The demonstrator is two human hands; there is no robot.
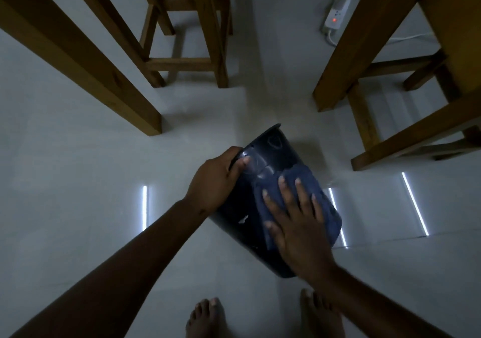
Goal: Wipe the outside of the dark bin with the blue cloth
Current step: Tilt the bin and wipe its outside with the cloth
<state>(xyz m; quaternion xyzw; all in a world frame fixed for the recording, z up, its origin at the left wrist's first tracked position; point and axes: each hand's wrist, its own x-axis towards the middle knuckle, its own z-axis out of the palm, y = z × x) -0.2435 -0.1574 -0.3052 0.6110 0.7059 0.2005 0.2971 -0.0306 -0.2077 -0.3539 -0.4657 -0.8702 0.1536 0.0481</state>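
The dark bin (276,152) is tipped on its side above the pale floor, its rim pointing away from me. My left hand (213,181) grips the bin's left edge near the rim, fingers curled over it. The blue cloth (309,181) is spread over the bin's upper side. My right hand (294,218) lies flat on the cloth with fingers spread, pressing it against the bin wall.
Wooden table and stool legs (86,59) stand at the left and back, more wooden legs (364,51) at the right. A white power strip (335,12) with a red light lies on the floor at the back. My bare feet (208,319) are at the bottom edge.
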